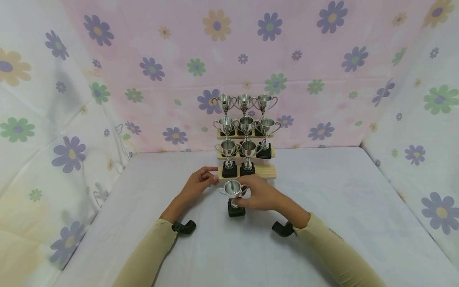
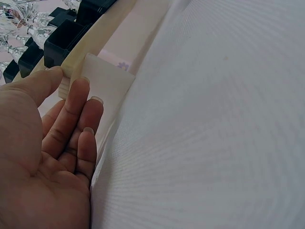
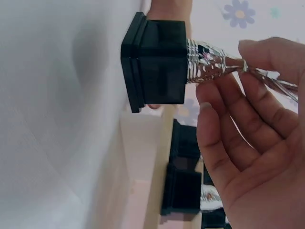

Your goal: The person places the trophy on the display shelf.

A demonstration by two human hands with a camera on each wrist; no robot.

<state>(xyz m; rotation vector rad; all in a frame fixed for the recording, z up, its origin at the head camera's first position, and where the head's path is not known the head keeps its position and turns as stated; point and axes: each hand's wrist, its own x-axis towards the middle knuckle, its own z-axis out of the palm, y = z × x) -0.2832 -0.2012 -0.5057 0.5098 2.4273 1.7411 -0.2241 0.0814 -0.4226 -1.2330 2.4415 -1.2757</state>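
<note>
My right hand (image 1: 261, 194) pinches a small silver trophy cup (image 1: 233, 189) between thumb and fingers, around its stem and lower cup. Its black square base (image 3: 159, 62) hangs above the white cloth, just in front of a stepped wooden stand (image 1: 265, 171). My left hand (image 1: 199, 182) is at the left end of the stand's lowest step. In the left wrist view its thumb (image 2: 47, 81) touches the wood edge, while the other fingers lie loosely bent. Two matching trophies (image 1: 248, 153) stand upright on the lowest step, at its left and middle.
Three trophies (image 1: 244, 103) stand on the top step and three more (image 1: 246, 126) on the middle one. White cloth (image 1: 322, 179) covers the table. Flowered fabric (image 1: 233, 52) hangs behind and at both sides. Each wrist carries a black camera mount (image 1: 184, 227).
</note>
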